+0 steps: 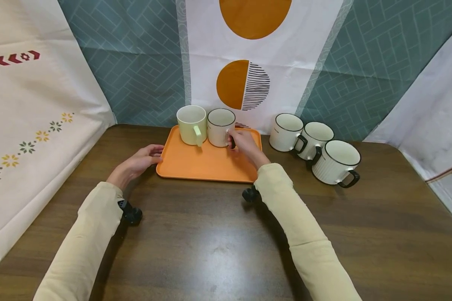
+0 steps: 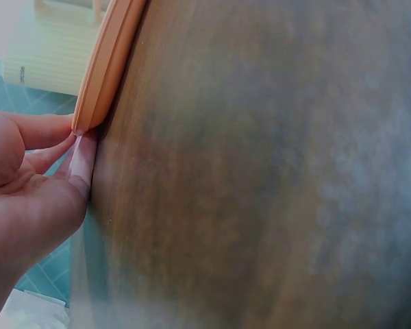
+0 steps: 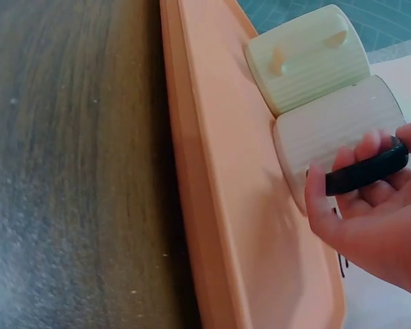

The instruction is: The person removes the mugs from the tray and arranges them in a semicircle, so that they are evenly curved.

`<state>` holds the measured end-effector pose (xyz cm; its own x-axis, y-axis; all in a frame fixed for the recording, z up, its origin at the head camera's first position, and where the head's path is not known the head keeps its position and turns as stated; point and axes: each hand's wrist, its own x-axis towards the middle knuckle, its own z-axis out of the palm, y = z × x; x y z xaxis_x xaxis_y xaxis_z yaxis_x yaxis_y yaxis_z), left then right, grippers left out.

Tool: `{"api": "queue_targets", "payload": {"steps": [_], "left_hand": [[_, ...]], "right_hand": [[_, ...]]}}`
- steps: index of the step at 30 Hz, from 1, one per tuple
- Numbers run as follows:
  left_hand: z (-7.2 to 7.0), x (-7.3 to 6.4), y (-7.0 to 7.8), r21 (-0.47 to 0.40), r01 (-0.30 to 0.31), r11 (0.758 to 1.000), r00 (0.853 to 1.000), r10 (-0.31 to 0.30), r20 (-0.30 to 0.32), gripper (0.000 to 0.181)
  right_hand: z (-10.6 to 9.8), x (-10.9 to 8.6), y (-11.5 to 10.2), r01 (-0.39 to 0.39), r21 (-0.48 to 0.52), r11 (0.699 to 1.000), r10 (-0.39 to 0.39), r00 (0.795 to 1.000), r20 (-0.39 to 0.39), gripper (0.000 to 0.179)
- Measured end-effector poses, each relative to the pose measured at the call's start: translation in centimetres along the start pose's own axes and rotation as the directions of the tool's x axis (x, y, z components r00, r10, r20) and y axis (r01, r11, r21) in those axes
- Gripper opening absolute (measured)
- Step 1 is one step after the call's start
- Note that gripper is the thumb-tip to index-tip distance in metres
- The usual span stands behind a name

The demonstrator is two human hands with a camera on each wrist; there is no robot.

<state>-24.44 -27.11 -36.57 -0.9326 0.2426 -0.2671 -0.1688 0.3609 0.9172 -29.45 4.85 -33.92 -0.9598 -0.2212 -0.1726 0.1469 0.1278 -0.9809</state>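
Note:
An orange tray [image 1: 207,164] lies on the table near the back wall. On it, at the back, stand a pale green mug [image 1: 188,125] and, right beside it, a white ribbed mug [image 1: 216,129] with a dark rim and black handle. My right hand [image 1: 242,144] grips that black handle [image 3: 366,169], fingers curled round it; the mug is upright and appears to rest on the tray. At the tray's left edge is my left hand [image 1: 140,162], its thumb and fingers pinching the rim in the left wrist view.
To the right of the tray stand three more white mugs with black handles: one at the back [image 1: 282,133], a middle one [image 1: 318,133] and a front one [image 1: 335,163]. Behind the table hangs a patterned cloth [image 1: 139,62].

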Motion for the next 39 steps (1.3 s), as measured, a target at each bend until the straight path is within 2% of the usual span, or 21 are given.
{"api": "queue_targets", "payload": {"steps": [4,8,18,25,28,32,39], "left_hand": [[0.2,0.1,0.1,0.002,0.007,1.000,1.000,-0.007,-0.001,0.059],[0.2,0.1,0.2,0.006,0.008,1.000,1.000,-0.008,-0.003,0.059],[0.2,-0.1,0.1,-0.002,0.007,1.000,1.000,-0.007,-0.004,0.058],[0.2,-0.1,-0.1,-0.001,-0.005,1.000,1.000,0.005,-0.008,0.058],[0.2,0.0,-0.1,-0.001,-0.004,1.000,1.000,0.004,-0.007,0.058],[0.4,0.1,-0.1,-0.003,-0.005,1.000,1.000,0.005,-0.005,0.058],[0.2,0.1,-0.1,0.006,-0.003,1.000,1.000,0.003,-0.005,0.059]], "right_hand": [[0.0,0.0,0.3,-0.052,0.049,0.997,0.049,0.998,0.050,0.037],[-0.1,-0.1,0.7,-0.086,0.142,0.986,0.072,0.992,0.105,0.036],[-0.8,-1.4,1.4,-0.061,0.160,0.985,0.038,0.989,0.141,0.038],[-1.5,-2.7,1.7,-0.038,0.168,0.985,-0.010,0.961,0.277,0.034],[-1.9,-3.2,1.9,-0.020,0.174,0.984,-0.035,0.950,0.309,0.033],[-2.6,-3.9,2.0,0.005,0.169,0.986,-0.059,0.947,0.316,0.033],[-4.2,-5.2,1.2,0.049,0.116,0.992,-0.078,0.962,0.263,0.033]]}}
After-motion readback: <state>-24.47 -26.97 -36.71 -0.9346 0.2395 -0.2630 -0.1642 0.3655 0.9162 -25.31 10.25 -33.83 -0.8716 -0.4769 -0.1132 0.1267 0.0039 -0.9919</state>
